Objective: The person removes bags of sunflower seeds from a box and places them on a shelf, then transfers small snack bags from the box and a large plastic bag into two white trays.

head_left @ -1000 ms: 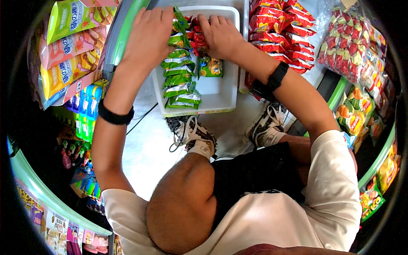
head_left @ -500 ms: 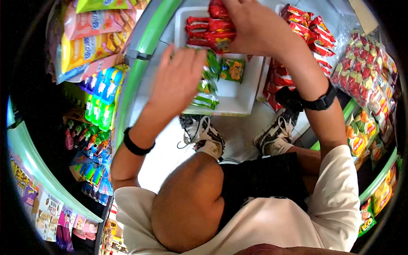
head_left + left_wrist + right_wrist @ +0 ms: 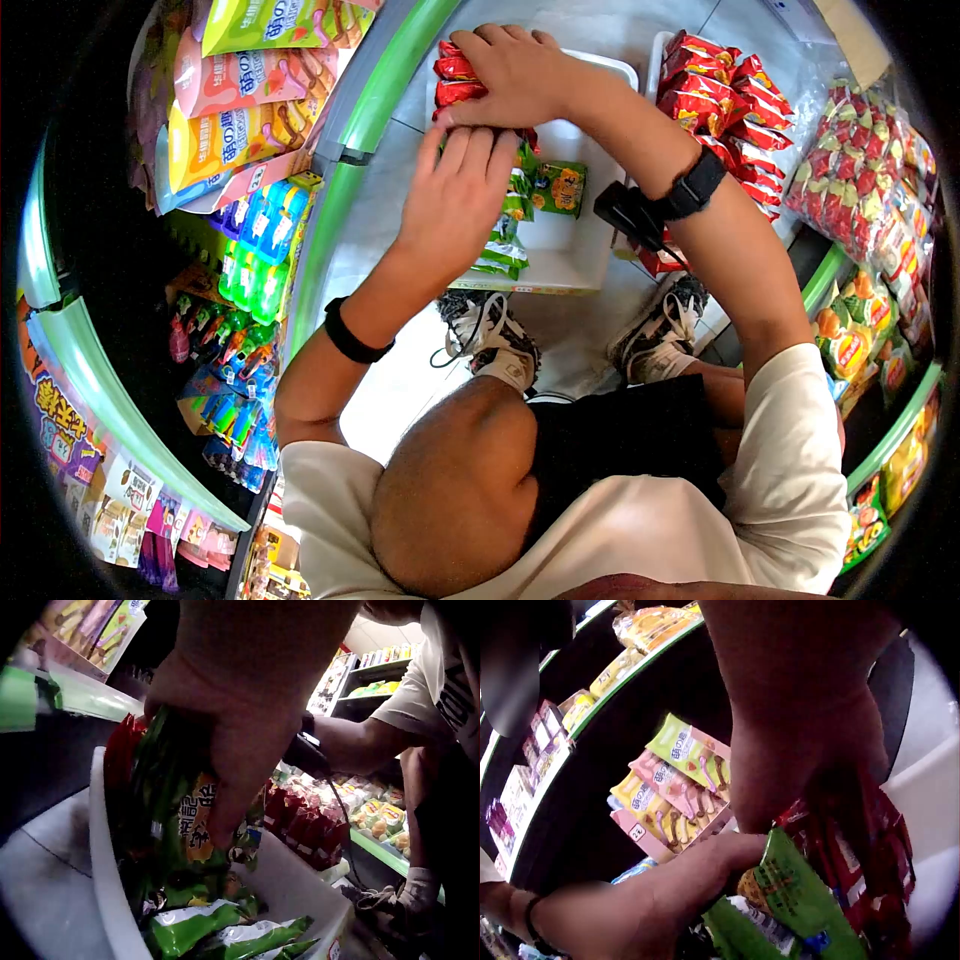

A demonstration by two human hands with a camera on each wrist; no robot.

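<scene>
A white plastic tray on the floor holds a row of green snack bags along its left side and red snack bags at the far end. My right hand spreads over the red bags and grips them from above. Just nearer, my left hand holds the front green bags, its thumb against a printed green packet in the left wrist view. Both hands almost meet where red and green adjoin. One green bag lies flat beside the row.
A second tray of red snack bags stands to the right, near a clear sack of wrapped sweets. Green-edged shelving curves along the left, with boxed snack bags. My shoes are close to the tray.
My right hand took hold of the red bags and moved left with them at the tray's far end. My left hand lifted off the green row, then came back onto it beside the right hand.
</scene>
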